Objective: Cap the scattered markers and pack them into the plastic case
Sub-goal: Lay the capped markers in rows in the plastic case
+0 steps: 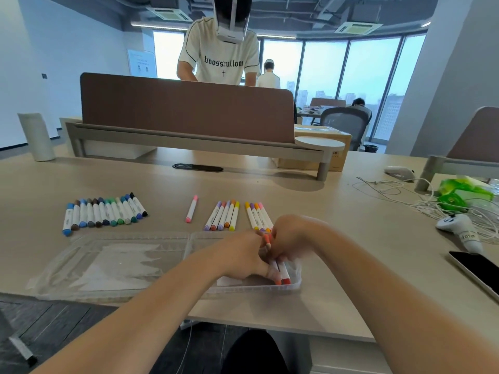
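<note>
Packing looks barely begun. Left hand and right hand both pinch red-orange capped markers in the clear plastic case's right half. Beyond it wait the blue-green marker row, 1 pink marker and 2 warm-coloured marker groups.

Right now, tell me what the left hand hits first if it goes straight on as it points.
The left hand would likely meet the orange-red markers it grips over the plastic case, then the right hand close behind; depth is unclear.
</note>
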The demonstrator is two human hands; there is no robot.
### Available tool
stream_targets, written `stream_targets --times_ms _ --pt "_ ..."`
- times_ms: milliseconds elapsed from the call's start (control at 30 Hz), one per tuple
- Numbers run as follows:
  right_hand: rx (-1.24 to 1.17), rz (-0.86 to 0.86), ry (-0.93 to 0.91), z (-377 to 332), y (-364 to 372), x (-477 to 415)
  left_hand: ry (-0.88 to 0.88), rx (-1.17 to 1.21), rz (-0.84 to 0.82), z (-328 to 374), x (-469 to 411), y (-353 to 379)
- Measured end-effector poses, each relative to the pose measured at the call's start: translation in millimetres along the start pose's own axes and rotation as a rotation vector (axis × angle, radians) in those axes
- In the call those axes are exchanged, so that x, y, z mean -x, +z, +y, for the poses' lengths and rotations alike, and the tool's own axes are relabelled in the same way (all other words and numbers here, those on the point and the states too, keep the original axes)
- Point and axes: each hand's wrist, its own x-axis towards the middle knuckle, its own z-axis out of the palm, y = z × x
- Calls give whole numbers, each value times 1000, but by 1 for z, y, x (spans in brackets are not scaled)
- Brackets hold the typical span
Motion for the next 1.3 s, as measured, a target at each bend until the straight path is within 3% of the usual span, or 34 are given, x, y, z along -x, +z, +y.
stream_targets --times_ms 133,367,500,833,1300 --pt "-64 3 -1 3 -5 -7 -52 146 -51 -6 -3 -10" --pt "-104 229 -8 -7 -14 -40 -173 182 271 -39 -2 -44" --pt "-235 309 -79 -23 -15 -64 -216 240 361 -63 -6 -63" --pt "-116 356 -44 -76 -28 -112 -312 265 425 -103 -15 -81" --pt "-32 363 -12 -81 -34 -132 -365 268 391 -97 -29 -74"
